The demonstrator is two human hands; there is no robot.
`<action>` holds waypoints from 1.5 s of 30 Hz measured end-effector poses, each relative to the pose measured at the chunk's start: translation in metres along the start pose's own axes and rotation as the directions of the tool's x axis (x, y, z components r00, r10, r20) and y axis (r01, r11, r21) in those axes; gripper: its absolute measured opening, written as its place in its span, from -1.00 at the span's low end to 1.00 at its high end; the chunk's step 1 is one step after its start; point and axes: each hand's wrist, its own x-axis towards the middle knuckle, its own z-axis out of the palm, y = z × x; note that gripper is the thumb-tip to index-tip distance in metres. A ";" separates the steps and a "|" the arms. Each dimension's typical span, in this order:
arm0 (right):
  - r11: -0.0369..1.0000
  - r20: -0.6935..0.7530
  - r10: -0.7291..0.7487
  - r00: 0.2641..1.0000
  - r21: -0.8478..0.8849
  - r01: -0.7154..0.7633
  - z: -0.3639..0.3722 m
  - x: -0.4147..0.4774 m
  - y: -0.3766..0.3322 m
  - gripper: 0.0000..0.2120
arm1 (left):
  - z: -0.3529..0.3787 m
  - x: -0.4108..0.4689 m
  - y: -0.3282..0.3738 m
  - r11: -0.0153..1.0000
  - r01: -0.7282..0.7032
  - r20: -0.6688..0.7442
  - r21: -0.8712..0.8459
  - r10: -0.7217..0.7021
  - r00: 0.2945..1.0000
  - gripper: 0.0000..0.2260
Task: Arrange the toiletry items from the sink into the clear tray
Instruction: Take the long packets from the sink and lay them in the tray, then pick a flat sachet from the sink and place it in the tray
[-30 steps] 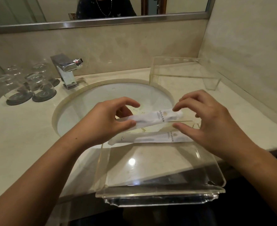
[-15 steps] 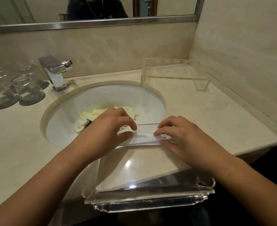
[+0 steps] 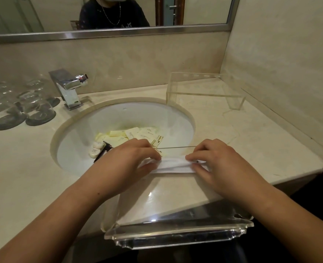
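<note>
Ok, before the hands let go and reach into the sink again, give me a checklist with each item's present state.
1. White packets lie inside the tray, at its far edge: ok.
2. Left hand and right hand both rest on the packets: ok.
3. Packets lie flat and parallel: cannot tell, fingers cover the ends.
4. Tray sits fully on the counter: not ok, its near edge overhangs.
5. Items left in the sink: not ok, yellow sachets, soaps and a dark item remain.
</note>
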 end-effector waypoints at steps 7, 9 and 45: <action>1.000 0.051 -0.014 0.999 -0.013 0.014 -0.006 -0.006 -0.006 -0.59 | 0.003 -0.003 0.000 1.000 0.012 -0.009 0.004 -0.012 1.000 -0.74; 1.000 0.036 -0.023 0.999 -0.014 0.024 -0.004 -0.005 -0.007 -0.63 | 0.003 -0.003 -0.001 1.000 0.012 -0.009 0.002 -0.012 1.000 -0.72; 0.973 0.135 -0.232 0.963 0.033 0.229 0.027 0.163 -0.070 -0.74 | -0.037 0.023 -0.155 0.950 0.312 -0.051 0.001 -0.311 0.949 -0.83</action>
